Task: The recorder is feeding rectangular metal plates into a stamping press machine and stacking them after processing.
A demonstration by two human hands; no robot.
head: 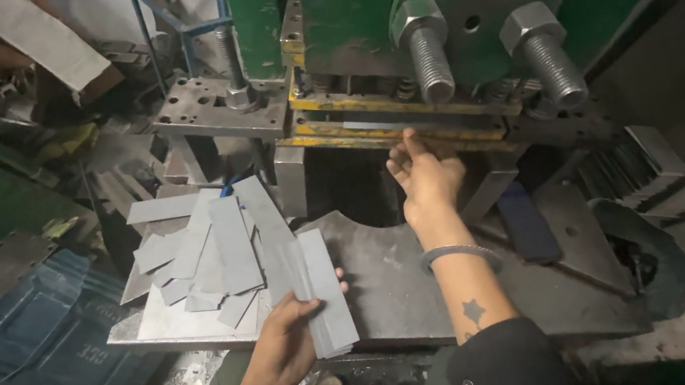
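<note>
Meanwhile, left hand (287,341) grips metal strips (318,297); right hand (426,176) reaches open-fingered to the press slot (393,127).

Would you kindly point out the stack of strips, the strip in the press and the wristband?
stack of strips (322,298), head view, top face.
strip in the press (380,125), head view, middle.
wristband (460,251), head view, front curve.

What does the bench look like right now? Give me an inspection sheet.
Surface: dark metal press table, curved cut-out at its back edge.
Job's things: grey metal strips in the left hand; one strip in the yellow die slot.
Clutter: loose pile of strips on the left.
Grippers: left hand closed on the strips; right hand open, fingers at the slot.
Cables: nothing seen.
Surroundings: green press with two large bolts; stacked plates on the right; blue sheet lower left.
</note>
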